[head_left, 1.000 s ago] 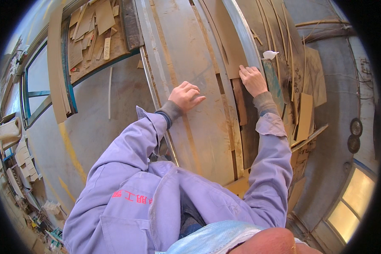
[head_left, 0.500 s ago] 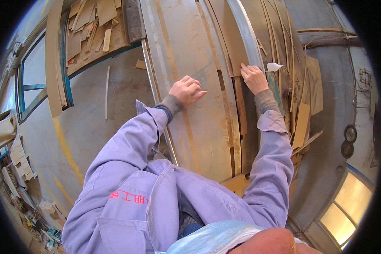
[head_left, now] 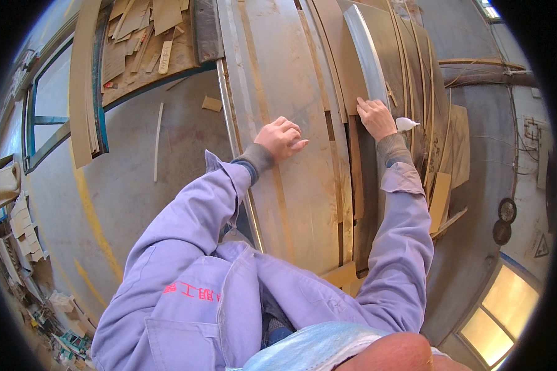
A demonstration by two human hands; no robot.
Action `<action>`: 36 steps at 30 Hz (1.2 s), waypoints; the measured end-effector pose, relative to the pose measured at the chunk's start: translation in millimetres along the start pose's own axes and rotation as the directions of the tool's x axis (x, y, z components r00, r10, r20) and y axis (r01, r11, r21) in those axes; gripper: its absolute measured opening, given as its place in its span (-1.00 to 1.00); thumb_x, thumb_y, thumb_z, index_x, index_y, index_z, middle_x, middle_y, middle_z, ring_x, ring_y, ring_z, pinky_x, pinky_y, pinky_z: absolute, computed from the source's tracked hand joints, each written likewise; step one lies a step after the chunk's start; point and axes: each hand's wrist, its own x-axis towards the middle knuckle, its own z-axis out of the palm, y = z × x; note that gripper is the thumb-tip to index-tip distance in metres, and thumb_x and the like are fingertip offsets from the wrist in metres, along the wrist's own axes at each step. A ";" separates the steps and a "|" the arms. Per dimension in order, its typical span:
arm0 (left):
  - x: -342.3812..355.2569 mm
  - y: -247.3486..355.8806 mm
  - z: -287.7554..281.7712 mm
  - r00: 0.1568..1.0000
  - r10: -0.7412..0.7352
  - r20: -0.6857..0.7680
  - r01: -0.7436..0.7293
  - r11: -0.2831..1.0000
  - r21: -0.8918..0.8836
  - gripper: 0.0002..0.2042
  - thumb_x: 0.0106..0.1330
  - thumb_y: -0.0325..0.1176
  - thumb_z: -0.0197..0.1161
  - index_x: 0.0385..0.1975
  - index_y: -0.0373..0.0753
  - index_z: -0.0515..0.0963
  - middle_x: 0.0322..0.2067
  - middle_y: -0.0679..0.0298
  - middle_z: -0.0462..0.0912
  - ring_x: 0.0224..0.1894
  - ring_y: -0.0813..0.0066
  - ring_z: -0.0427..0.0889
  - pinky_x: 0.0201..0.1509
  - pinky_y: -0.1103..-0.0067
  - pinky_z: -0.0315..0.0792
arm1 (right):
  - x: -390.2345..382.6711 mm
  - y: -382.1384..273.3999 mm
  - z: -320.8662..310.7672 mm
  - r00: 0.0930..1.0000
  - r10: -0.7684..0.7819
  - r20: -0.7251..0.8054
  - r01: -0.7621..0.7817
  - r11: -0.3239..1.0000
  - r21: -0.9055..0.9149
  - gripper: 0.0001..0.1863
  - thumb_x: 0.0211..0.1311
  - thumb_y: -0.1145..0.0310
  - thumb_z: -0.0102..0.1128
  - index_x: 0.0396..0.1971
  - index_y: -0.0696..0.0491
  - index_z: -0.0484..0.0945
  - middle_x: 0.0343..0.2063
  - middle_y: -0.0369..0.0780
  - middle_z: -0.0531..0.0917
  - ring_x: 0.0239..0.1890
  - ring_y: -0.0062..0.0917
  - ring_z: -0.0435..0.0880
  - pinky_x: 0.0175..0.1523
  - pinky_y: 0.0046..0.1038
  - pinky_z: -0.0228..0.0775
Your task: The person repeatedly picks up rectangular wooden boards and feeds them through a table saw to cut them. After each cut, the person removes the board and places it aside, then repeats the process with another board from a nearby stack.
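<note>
My left hand [head_left: 281, 138] is over the long grey bench top [head_left: 297, 204], its fingers curled in and the thumb reaching to the right. Whatever those fingers hold, if anything, is hidden. My right hand [head_left: 376, 117] lies further right, its fingertips and thumb closed at the near end of a flat brown board [head_left: 337, 55]. A pale, shiny long strip [head_left: 366, 52] runs away from me just beyond that hand. Close to the right wrist is a white bottle [head_left: 406, 124] with a pointed nozzle; what supports it is hidden.
Thin brown strips [head_left: 427, 93] lie along the bench's right side. A table at the far left carries board offcuts [head_left: 165, 57]. A bright metal rail [head_left: 231, 123] edges the bench on the left. Stacked long boards [head_left: 82, 80] stand left of the offcuts.
The whole view has shifted slightly, bringing the pale strip's far end into sight. My right hand sits slightly further away relative to the bottle; my left hand keeps its curled pose.
</note>
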 end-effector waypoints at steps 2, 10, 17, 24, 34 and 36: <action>-5.1 2.9 -13.8 1.000 -0.013 0.009 0.014 1.000 -0.021 -0.79 0.13 -0.26 0.45 -0.59 -0.19 0.57 -0.35 0.32 0.65 -0.24 0.32 0.60 -0.20 0.46 0.57 | 5.5 -7.2 -11.9 1.000 -0.002 0.006 0.002 1.000 -0.001 -0.73 0.13 0.43 0.11 -0.18 0.13 0.64 0.07 -0.16 0.63 -0.06 -0.49 0.65 0.09 -0.45 0.42; -15.6 -6.0 -35.4 1.000 -0.012 0.002 0.012 0.999 -0.050 -0.83 0.13 -0.33 0.40 -0.59 -0.19 0.56 -0.37 0.32 0.66 -0.27 0.34 0.59 -0.20 0.48 0.56 | 37.2 -12.4 -18.5 1.000 0.008 0.005 -0.008 1.000 0.009 -0.76 0.14 0.42 0.11 -0.22 0.13 0.65 0.08 -0.16 0.63 -0.07 -0.48 0.65 0.10 -0.43 0.43; -10.5 -21.3 -51.7 1.000 0.004 -0.002 -0.004 0.999 -0.054 -0.87 0.13 -0.38 0.38 -0.58 -0.21 0.57 -0.37 0.32 0.67 -0.28 0.33 0.60 -0.21 0.48 0.56 | 79.9 -2.9 -33.4 0.999 0.026 0.038 -0.026 1.000 -0.001 -0.73 0.14 0.43 0.13 -0.16 0.14 0.63 0.01 -0.20 0.65 -0.01 -0.47 0.62 0.11 -0.42 0.42; -2.5 -6.9 -88.7 1.000 -0.023 0.018 0.023 0.999 -0.038 -0.87 0.15 -0.36 0.38 -0.56 -0.21 0.59 -0.37 0.31 0.68 -0.29 0.31 0.60 -0.21 0.48 0.56 | 103.0 11.7 -89.7 0.979 0.096 -0.181 -0.092 0.995 0.033 -0.65 0.16 0.43 0.14 -0.03 0.17 0.57 0.03 -0.20 0.62 0.04 -0.44 0.60 0.11 -0.38 0.44; 19.2 -5.2 -110.1 0.554 -0.682 0.477 0.593 -0.079 -0.801 -0.63 0.40 -0.05 0.22 -0.07 -0.26 0.51 -0.17 0.15 0.67 -0.22 0.37 0.67 -0.17 0.50 0.60 | 128.9 -40.6 -207.6 0.913 -0.119 -0.390 0.112 0.993 -0.040 -0.76 0.08 0.47 0.16 -0.23 0.19 0.61 -0.28 -0.17 0.67 -0.24 -0.44 0.65 -0.15 -0.43 0.56; 51.9 -14.6 -129.2 0.374 -0.616 0.693 0.566 -0.440 -0.697 -0.44 0.42 0.06 0.14 0.14 -0.32 0.35 -0.06 0.08 0.63 -0.14 0.34 0.68 -0.08 0.44 0.62 | 117.9 -68.3 -241.3 0.943 -0.144 -0.302 0.158 0.987 0.023 -0.85 0.05 0.42 0.20 -0.40 0.18 0.61 -0.42 -0.16 0.65 -0.38 -0.44 0.64 -0.29 -0.41 0.55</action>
